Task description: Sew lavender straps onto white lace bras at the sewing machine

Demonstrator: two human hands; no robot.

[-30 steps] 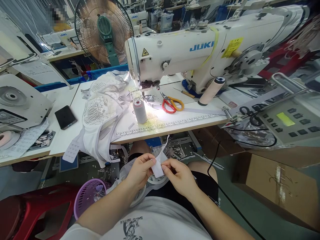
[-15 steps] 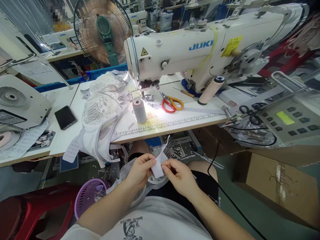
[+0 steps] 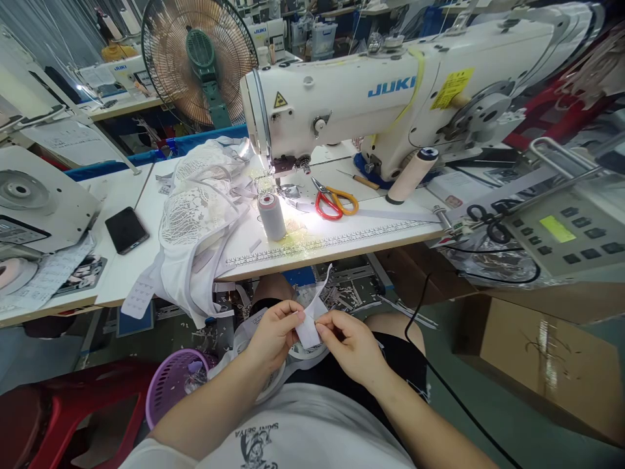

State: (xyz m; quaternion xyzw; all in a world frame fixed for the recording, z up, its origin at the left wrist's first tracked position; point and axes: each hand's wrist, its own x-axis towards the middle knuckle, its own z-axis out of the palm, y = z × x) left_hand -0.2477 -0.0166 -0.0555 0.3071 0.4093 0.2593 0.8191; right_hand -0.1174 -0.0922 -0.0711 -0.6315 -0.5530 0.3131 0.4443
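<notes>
My left hand [image 3: 273, 333] and my right hand [image 3: 352, 344] meet over my lap, below the table edge. Both pinch a small white fabric piece [image 3: 309, 324] between fingertips; a thin white strip rises from its top. More white fabric [image 3: 263, 384] lies on my lap under the hands. On the table above, a pile of white lace garments [image 3: 198, 215] lies left of the needle of the white JUKI sewing machine [image 3: 371, 98]. A grey thread spool [image 3: 271, 216] stands in the lamp light, with red and orange scissors [image 3: 334, 200] to its right.
A black phone [image 3: 125, 229] lies on the left table. A fan [image 3: 195, 58] stands behind. A control panel [image 3: 561, 234] sits at right above a cardboard box [image 3: 541, 365]. A purple basket [image 3: 170, 387] and a red stool [image 3: 68, 417] stand at lower left. A black cable [image 3: 439, 378] hangs beside my right leg.
Hardly anything differs; the view has shifted slightly and both hands stay pinched on the white fabric piece in the same place.
</notes>
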